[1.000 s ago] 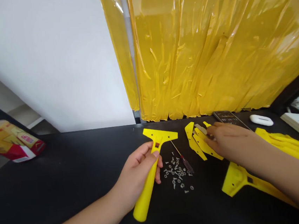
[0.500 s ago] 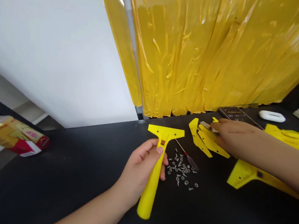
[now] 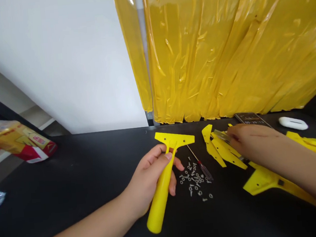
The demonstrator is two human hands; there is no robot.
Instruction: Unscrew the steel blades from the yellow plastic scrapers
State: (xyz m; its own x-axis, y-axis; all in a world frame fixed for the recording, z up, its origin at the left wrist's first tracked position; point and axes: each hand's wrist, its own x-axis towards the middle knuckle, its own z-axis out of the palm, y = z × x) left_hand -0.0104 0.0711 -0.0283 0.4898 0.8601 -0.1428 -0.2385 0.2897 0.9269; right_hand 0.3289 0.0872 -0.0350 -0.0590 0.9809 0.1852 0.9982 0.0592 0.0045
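Note:
My left hand [image 3: 149, 175] is wrapped round the handle of a yellow plastic scraper [image 3: 158, 204], whose wide flat head with small holes points away from me. My right hand [image 3: 239, 135] reaches down at a pile of yellow plates [image 3: 227, 153] with holes. Beside its fingers a flat metal blade [image 3: 221, 135] lies across the plates. The fingers are mostly hidden behind the hand, so I cannot see whether they grip anything. Between the hands lie loose small screws and nuts [image 3: 194, 180] and a screwdriver [image 3: 205, 170] with a dark handle.
More yellow scraper bodies [image 3: 267, 180] lie under and beyond my right forearm. At the back right are a phone [image 3: 250, 118] and a white earphone case [image 3: 293, 123]. A drink bottle [image 3: 20, 139] lies tilted at the left. Yellow plastic sheeting [image 3: 210, 54] hangs behind the black table [image 3: 84, 192].
The view has shifted slightly, moving the table things a little right in the picture. My left fingertips have spread a bit from the scraper handle. My right hand stays at the plates.

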